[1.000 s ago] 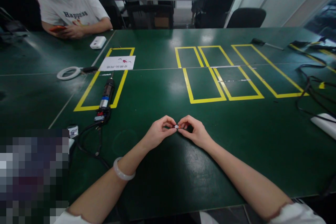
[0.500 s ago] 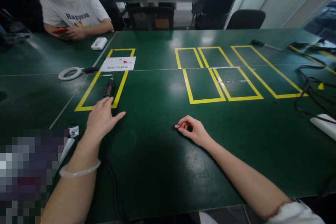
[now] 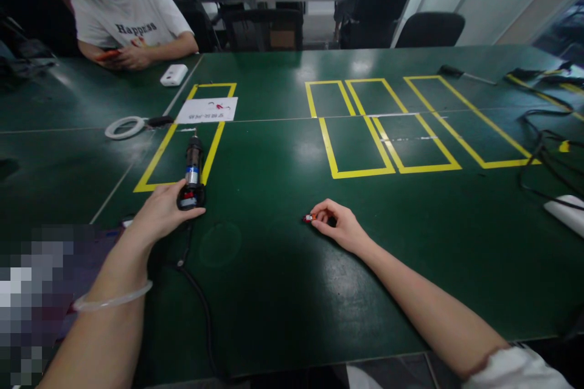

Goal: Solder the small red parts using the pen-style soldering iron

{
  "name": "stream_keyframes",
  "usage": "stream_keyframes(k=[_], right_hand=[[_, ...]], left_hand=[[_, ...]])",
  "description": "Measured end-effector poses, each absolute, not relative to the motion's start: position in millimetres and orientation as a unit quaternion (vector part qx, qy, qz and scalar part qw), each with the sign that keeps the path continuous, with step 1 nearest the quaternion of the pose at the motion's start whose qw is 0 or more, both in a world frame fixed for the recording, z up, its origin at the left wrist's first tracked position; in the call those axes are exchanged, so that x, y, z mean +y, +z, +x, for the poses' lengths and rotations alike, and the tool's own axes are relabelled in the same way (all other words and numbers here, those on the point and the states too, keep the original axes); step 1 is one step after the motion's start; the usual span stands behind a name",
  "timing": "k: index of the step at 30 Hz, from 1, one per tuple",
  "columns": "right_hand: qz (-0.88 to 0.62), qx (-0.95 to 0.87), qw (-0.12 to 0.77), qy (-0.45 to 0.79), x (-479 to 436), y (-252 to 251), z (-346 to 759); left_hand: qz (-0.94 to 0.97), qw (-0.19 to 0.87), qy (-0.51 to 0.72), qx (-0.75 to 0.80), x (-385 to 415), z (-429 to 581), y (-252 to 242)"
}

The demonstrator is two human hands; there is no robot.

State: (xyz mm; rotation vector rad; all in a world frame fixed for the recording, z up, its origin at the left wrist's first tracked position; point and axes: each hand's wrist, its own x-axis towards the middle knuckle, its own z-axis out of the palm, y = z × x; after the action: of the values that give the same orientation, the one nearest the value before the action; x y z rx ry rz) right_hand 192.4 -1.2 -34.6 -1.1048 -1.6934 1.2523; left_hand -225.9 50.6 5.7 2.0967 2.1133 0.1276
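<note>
A corded electric screwdriver (image 3: 193,164), dark with a blue and silver band, lies on the table with its tip pointing away from me. My left hand (image 3: 162,209) is at its rear end, thumb stretched out behind the base and fingers along the left side. That hand looks open, not wrapped round the tool; some fingertips are hidden. In my right hand (image 3: 335,223), thumb and fingers pinch a small red-and-orange piece (image 3: 309,218) with a pale part, just above or on the table. Its kind is too small to make out.
Yellow tape frames (image 3: 360,174) mark the green table. Beyond the screwdriver lies a white paper sign (image 3: 207,110); a white ring (image 3: 124,127) and white box (image 3: 174,75) are nearby. Cables (image 3: 541,152) and another screwdriver (image 3: 451,71) lie right. Someone sits across (image 3: 137,18).
My left hand has slid back and left off the top of the screwdriver, uncovering its body and base. The screwdriver and my right hand have stayed nearly in place.
</note>
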Motion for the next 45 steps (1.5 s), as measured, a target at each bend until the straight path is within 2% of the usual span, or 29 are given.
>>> stream_keyframes(k=[3, 8, 17, 24, 30, 36, 45], right_hand=[[-0.432, -0.658, 0.372, 0.493, -1, -35, 191], [-0.432, -0.656, 0.376, 0.492, -1, -35, 191], [-0.431, -0.667, 0.394, 0.462, -1, -36, 192], [-0.468, -0.691, 0.404, 0.376, 1, -36, 195], [-0.489, -0.713, 0.382, 0.326, 1, -37, 197], [-0.484, -0.731, 0.372, 0.303, -1, -34, 196], [-0.501, -0.693, 0.389, 0.343, -3, -32, 193]], left_hand=[[0.709, 0.055, 0.035, 0.702, 46, -206, 3], [0.709, 0.067, 0.07, 0.698, 33, -160, 1], [0.757, 0.143, 0.143, 0.621, 11, -66, -2], [0.783, 0.186, 0.169, 0.569, 0, -8, -2], [0.796, 0.171, 0.172, 0.554, -3, 7, -6], [0.789, 0.198, 0.194, 0.548, -3, 3, -10], [0.797, 0.173, 0.177, 0.551, -3, 4, -10]])
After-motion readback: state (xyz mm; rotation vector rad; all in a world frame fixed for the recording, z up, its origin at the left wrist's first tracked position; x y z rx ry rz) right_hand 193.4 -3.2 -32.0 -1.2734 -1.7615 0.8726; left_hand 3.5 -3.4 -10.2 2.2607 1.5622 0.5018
